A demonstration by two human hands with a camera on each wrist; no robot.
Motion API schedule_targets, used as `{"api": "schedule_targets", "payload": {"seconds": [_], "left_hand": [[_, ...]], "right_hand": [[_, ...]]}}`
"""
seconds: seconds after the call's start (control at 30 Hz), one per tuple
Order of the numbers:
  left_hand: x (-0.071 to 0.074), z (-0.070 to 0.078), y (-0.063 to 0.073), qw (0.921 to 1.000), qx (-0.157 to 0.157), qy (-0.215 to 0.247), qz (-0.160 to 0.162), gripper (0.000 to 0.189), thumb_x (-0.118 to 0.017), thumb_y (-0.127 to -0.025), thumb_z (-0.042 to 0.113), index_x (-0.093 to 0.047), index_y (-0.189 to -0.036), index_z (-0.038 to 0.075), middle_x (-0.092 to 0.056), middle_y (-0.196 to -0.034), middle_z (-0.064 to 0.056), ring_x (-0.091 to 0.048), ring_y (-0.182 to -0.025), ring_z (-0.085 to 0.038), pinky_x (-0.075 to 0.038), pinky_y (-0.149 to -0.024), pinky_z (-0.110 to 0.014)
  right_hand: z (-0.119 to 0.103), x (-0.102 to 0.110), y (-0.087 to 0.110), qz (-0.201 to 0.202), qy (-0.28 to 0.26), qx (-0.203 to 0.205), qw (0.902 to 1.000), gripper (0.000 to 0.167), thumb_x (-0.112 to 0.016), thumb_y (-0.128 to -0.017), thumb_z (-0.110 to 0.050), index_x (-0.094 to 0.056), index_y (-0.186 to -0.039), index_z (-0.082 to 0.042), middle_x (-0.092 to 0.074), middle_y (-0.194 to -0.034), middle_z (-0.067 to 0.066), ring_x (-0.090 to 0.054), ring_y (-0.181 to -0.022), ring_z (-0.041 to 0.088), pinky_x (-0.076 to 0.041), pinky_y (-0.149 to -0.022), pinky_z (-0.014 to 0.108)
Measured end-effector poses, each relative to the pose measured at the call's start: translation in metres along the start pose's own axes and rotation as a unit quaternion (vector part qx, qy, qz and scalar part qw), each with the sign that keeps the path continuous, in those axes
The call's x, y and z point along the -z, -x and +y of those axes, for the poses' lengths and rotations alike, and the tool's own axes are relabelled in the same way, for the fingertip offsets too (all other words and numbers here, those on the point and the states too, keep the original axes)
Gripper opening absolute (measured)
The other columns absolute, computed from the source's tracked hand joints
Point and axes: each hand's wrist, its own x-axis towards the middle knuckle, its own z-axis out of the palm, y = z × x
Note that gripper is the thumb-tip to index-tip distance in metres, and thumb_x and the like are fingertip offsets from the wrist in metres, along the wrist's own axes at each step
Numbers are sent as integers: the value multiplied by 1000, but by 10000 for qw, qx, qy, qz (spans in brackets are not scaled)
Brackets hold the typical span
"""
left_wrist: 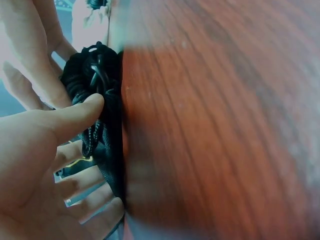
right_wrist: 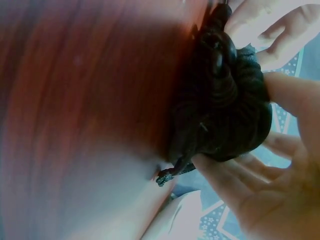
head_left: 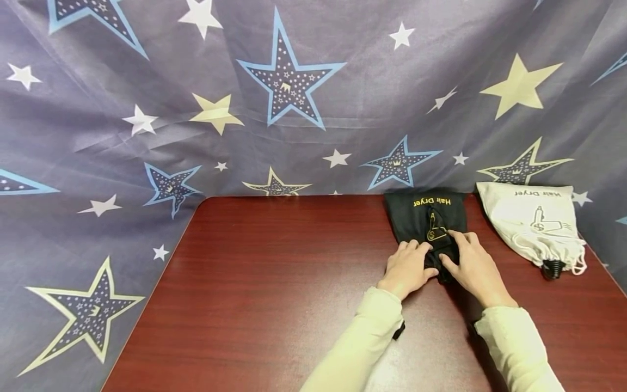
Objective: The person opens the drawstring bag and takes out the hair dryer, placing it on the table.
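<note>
A black drawstring bag [head_left: 404, 218] printed "Hair Dryer" in yellow lies flat near the table's far edge, its gathered mouth toward me. My left hand [head_left: 406, 268] holds the bag's near left side, thumb by the gathered mouth and fingers along the cloth. From the other side, my right hand [head_left: 476, 267] grips the same end, with thumb and fingers around the bunched fabric [right_wrist: 225, 120]. The left wrist view shows a black cord [left_wrist: 92, 135] and a dark loop at the mouth. What the bag contains is hidden.
To the right lies a white drawstring bag [head_left: 519, 220], also printed "Hair Dryer", with a black ribbed end [head_left: 553, 268] poking from its mouth. The reddish-brown wooden table [head_left: 274, 283] extends to the left. A star-patterned cloth [head_left: 313, 147] hangs behind it.
</note>
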Motion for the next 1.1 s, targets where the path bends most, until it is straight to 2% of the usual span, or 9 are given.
{"api": "schedule_targets", "payload": {"seconds": [0.27, 0.83, 1.1], "left_hand": [[2, -4, 4, 10000, -13, 26, 29, 51, -67, -89, 53, -55, -136, 35, -58, -126, 10, -52, -122, -10, -54, -76, -31], [5, -14, 10, 10000, -21, -28, 29, 51, -68, -89, 52, -56, -135, 35, -59, -124, 10, -53, -120, -11, -54, -78, -31], [5, -19, 15, 10000, 23, -82, -2, 52, -67, -89, 53, -55, -136, 34, -58, -125, 10, -53, -119, -10, -54, -77, -31]], "right_hand": [[-4, -3, 1, 104, -18, 33, 9999, 58, -72, -86, -13, -49, -133, 9, -49, -118, 35, -57, -96, 57, -45, -77, 66], [-17, -6, 1, -15, -3, -45, 10000, 58, -72, -87, -15, -49, -135, 8, -49, -124, 34, -57, -100, 57, -45, -79, 65], [-22, -10, 2, -26, 40, 58, 10000, 59, -72, -87, -16, -49, -135, 9, -49, -122, 35, -57, -100, 56, -46, -77, 65]]}}
